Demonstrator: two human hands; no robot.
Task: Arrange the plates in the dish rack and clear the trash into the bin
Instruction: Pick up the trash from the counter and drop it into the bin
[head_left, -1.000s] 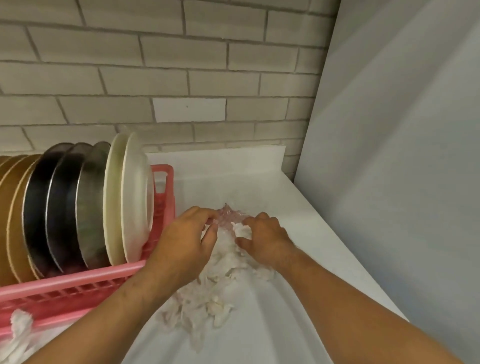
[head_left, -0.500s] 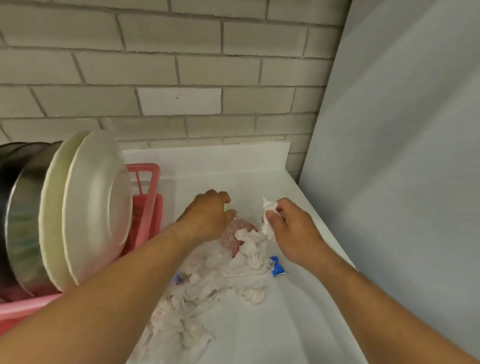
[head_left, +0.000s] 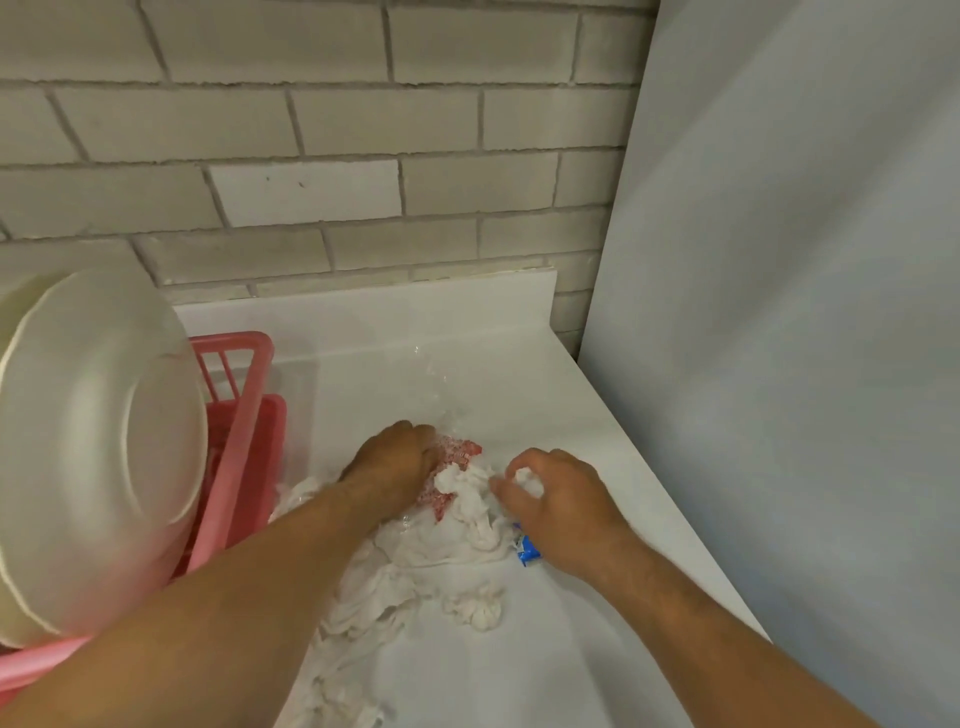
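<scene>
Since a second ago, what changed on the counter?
The right hand has gripped a tissue wad off the top of the pile, baring a blue wrapper. The left hand has settled over the red wrapper; its grip is hidden. Unchanged: plates standing in the rack, the pile on the counter.

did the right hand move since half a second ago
Yes. The right hand came down toward the blue wrapper: it sat clear above the wrapper before and now overlaps its upper edge, still pinching tissue.
</scene>
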